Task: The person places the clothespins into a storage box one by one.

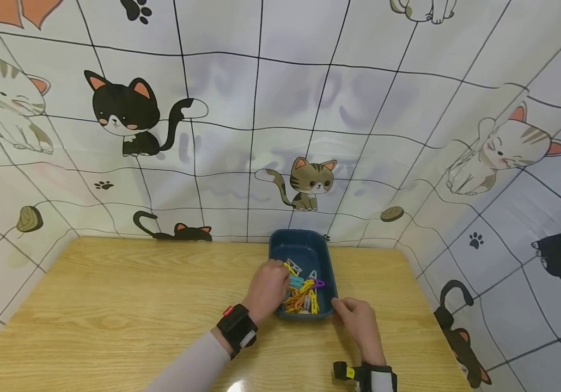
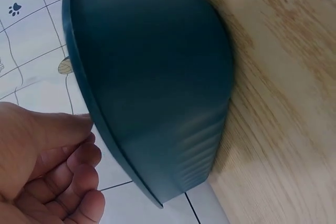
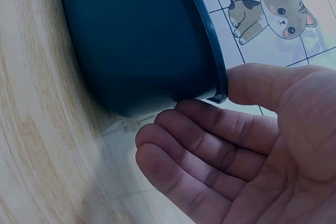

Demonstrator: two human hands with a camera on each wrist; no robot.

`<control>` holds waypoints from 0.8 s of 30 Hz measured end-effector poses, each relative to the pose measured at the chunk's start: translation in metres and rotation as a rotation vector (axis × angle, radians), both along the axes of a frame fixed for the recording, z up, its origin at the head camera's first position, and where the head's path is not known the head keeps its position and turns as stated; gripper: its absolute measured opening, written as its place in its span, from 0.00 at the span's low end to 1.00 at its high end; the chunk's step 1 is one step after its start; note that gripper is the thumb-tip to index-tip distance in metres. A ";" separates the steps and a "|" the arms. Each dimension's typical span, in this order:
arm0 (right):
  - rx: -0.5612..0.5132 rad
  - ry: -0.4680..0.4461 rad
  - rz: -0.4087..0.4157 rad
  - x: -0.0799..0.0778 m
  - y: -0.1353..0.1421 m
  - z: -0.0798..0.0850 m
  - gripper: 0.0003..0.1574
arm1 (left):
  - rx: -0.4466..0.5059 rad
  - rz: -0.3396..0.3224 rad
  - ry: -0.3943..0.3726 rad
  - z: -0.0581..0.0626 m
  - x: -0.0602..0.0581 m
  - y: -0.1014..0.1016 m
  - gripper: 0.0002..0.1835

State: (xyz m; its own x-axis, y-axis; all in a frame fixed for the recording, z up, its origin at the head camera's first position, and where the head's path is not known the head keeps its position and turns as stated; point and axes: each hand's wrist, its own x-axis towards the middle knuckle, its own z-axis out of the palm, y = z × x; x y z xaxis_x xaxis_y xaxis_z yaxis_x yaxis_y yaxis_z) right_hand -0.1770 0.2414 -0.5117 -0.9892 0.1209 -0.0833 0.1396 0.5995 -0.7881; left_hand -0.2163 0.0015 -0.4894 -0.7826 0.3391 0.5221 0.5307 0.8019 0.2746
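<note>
A dark blue plastic bin (image 1: 305, 238) stands on the table and holds a heap of small coloured clothespins (image 1: 305, 291), yellow, orange, blue, purple and pale. My left hand (image 1: 267, 289) reaches over the bin's left rim with its fingers bent. In the left wrist view its thumb (image 2: 65, 129) meets the rim edge, and the thumb's tip is hidden there. Whether it pinches a clothespin cannot be made out. At the near right corner my right hand (image 1: 360, 325) grips the rim, thumb (image 3: 252, 85) on the edge and fingers (image 3: 184, 150) below it outside.
The wooden table (image 1: 163, 294) carries the bin near its back edge. Behind it hangs a white sheet with cat drawings (image 1: 231, 141), which also rises at both sides. Each wrist wears a black strap (image 1: 237, 330).
</note>
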 end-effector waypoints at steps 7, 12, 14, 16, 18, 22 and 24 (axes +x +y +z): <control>0.003 -0.014 0.004 0.001 0.003 0.003 0.19 | 0.092 0.014 -0.020 0.004 0.008 -0.008 0.12; 0.012 -0.012 0.010 0.001 0.006 0.003 0.19 | 0.123 0.037 -0.016 0.005 0.014 -0.017 0.09; 0.016 -0.009 0.009 0.001 0.009 0.003 0.18 | 0.126 0.053 -0.014 0.005 0.016 -0.022 0.05; 0.028 -0.002 0.009 0.001 0.012 0.003 0.18 | 0.135 0.073 -0.014 0.004 0.019 -0.028 0.04; 0.049 0.005 0.013 0.002 0.014 0.002 0.17 | 0.149 0.098 -0.019 0.003 0.022 -0.034 0.07; 0.092 0.023 0.011 0.004 0.020 0.003 0.18 | 0.165 0.138 -0.019 0.001 0.026 -0.048 0.11; 0.115 0.029 0.013 0.004 0.022 0.005 0.20 | 0.177 0.149 -0.020 0.002 0.028 -0.056 0.13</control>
